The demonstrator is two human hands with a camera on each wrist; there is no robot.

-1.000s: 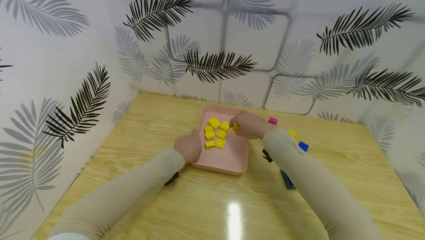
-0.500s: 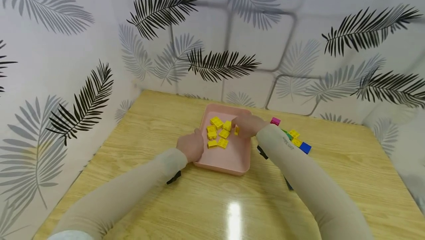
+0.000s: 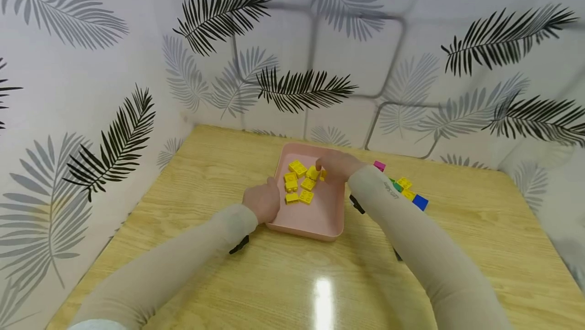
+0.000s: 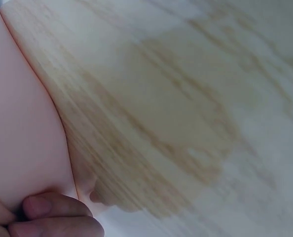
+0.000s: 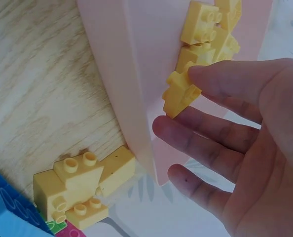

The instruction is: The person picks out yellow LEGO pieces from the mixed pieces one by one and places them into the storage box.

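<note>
A person's left hand (image 3: 261, 202) curls its fingers around the near-left corner of a pink tray (image 3: 315, 216) on a wood-grain table (image 3: 256, 279). Yellow toy bricks (image 3: 307, 184) lie loosely clustered inside. Over the tray's right part, the right hand (image 3: 337, 165) pinches a single yellow brick (image 5: 178, 97) between thumb and fingertips, its outer fingers spread clear. Farther right, partly behind a pale sleeve (image 3: 411, 228), lie magenta (image 3: 380, 166), green (image 3: 397, 187), more yellow (image 3: 404, 183) and blue bricks (image 3: 420, 202).
</note>
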